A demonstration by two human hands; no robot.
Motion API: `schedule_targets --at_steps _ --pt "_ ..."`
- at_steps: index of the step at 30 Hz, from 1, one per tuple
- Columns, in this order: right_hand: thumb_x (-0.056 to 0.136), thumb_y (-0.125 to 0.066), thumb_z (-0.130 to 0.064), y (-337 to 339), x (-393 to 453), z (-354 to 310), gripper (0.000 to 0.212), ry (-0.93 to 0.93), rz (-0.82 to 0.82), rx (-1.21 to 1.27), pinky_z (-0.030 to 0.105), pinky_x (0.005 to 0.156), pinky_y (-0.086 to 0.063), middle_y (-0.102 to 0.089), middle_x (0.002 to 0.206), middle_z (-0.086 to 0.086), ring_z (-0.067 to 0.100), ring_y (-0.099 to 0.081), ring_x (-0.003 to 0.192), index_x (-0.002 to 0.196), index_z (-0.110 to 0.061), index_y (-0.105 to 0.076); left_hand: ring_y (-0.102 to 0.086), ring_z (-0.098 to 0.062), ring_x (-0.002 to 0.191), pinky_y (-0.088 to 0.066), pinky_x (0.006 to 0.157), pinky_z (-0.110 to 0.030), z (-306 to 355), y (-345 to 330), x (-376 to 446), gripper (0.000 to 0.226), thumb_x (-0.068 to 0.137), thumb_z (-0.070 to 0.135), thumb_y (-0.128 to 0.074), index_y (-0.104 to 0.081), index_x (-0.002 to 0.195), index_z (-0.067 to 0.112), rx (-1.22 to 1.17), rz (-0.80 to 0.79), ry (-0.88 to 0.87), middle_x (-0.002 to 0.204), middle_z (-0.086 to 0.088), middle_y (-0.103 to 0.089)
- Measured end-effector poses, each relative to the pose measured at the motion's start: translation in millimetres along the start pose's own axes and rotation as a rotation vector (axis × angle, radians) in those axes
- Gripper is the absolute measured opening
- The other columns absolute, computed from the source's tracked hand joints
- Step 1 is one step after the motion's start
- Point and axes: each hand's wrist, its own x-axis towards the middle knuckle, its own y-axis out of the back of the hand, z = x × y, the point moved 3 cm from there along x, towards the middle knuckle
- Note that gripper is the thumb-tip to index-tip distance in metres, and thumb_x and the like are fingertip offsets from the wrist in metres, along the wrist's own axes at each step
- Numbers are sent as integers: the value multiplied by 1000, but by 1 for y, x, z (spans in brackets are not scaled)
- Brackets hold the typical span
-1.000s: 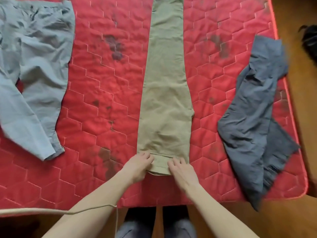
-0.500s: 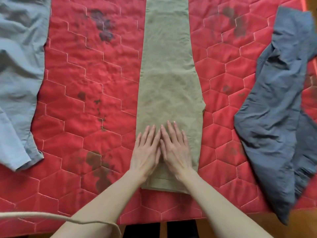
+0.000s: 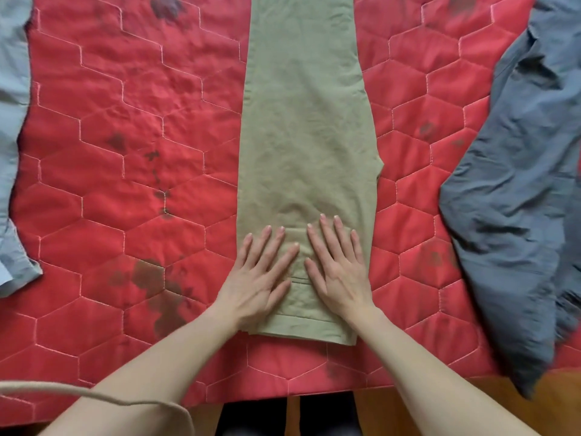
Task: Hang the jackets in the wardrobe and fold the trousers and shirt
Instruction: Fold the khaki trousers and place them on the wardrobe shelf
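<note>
Olive cotton lies flat under both my palms: the trousers (image 3: pixel 306 146), already doubled leg on leg, run lengthwise away from me down the middle of the red quilted mattress (image 3: pixel 125 171). A second ago my fingers were curled at the very edge of the waistband, at the near end of the trousers; half a second ago they had slid up onto the cloth with the two hands close side by side. Now my left hand (image 3: pixel 259 278) and right hand (image 3: pixel 341 272) sit a little further up the cloth, slightly apart, fingers straight and spread, pressing down on the seat just above the waistband. Neither hand pinches or grips anything.

I read that as smoothing: I have let go of the edge and am flattening the cloth, so the trousers seem to me laid out and nearly ready to fold. The fabric beyond my fingertips looks mostly even, with light creasing. The fold itself has not yet been made; the far end of the trousers runs out of view at the top, so I cannot tell how the hems lie.

To the right of the trousers, well apart, a dark grey garment (image 3: pixel 515 184) lies crumpled and hangs over the near edge of the mattress. To the left of the trousers, also well apart, a pale blue-grey garment (image 3: pixel 12 152) is only partly in view. Both lie unfolded, so most of the task looks still ahead of me.
</note>
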Motion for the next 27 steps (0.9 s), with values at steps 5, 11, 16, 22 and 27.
schedule_targets --at_steps 5,11,16,22,27 --pt "107 -39 -55 16 -12 28 68 378 -200 -109 57 126 -18 -13 175 2 25 -8 162 166 -26 -21 -2 -38 161 -11 129 -54 -39 26 -11 75 105 50 -44 -12 168 24 93 -199 -470 174 -18 -3" --pt "97 -51 -57 46 1 79 89 820 -524 -120 51 129 -1 1 176 3 23 1 162 168 -25 -7 -2 -30 162 -6 129 -48 -70 50 -4 102 73 22 -44 -6 168 14 206 -330 -680 175 -15 0" --pt "86 -61 -29 51 9 87 94 930 -488 -265 47 128 -13 -9 175 2 21 -7 161 167 -17 -14 -6 -26 162 -9 130 -50 -62 37 -1 70 103 13 -30 -5 168 21 202 -224 -537 176 -4 -1" --pt "97 -36 -7 42 -8 66 67 785 -299 -236 47 124 -24 -27 170 -1 22 -27 156 162 -21 -33 -3 -25 162 -4 131 -47 -63 35 -2 81 103 50 -48 -9 168 21 108 -247 -457 176 -3 -3" --pt "103 -43 -14 50 -14 60 66 625 -406 -149 47 128 -23 -17 173 -4 19 -15 159 165 -28 -24 2 -25 162 -7 130 -51 -52 39 -8 81 105 60 -37 -4 168 21 20 -301 -361 176 -1 1"
